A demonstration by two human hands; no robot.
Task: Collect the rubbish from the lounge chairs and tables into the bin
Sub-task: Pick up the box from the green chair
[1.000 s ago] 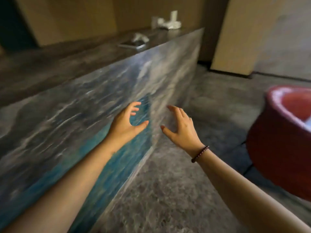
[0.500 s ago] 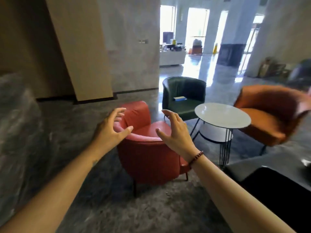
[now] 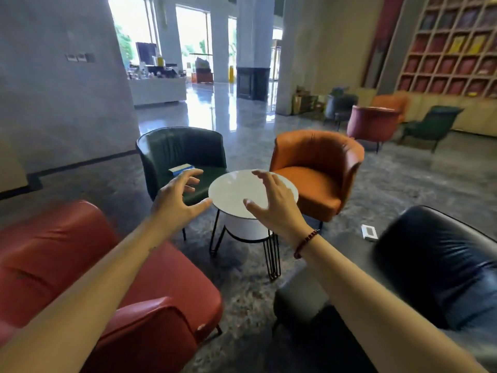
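A small blue and white box (image 3: 181, 169) lies on the seat of the dark green chair (image 3: 183, 149). Another small white box (image 3: 368, 232) lies on the black chair (image 3: 419, 262) at the right. A round white side table (image 3: 234, 189) stands between the chairs, its top bare. My left hand (image 3: 177, 200) and my right hand (image 3: 274, 204) are both raised in the air in front of the table, fingers spread and loosely bent, holding nothing. No bin is in view.
A red chair (image 3: 67, 265) stands at the near left and an orange chair (image 3: 317, 170) beyond the table. More chairs (image 3: 373, 122) stand at the far right by a shelf wall. A counter (image 3: 158, 90) and a pillar (image 3: 252, 49) are far back across polished floor.
My view has swung right from the marble counter to the group of lounge chairs. Both hands stay raised and empty in front of me.
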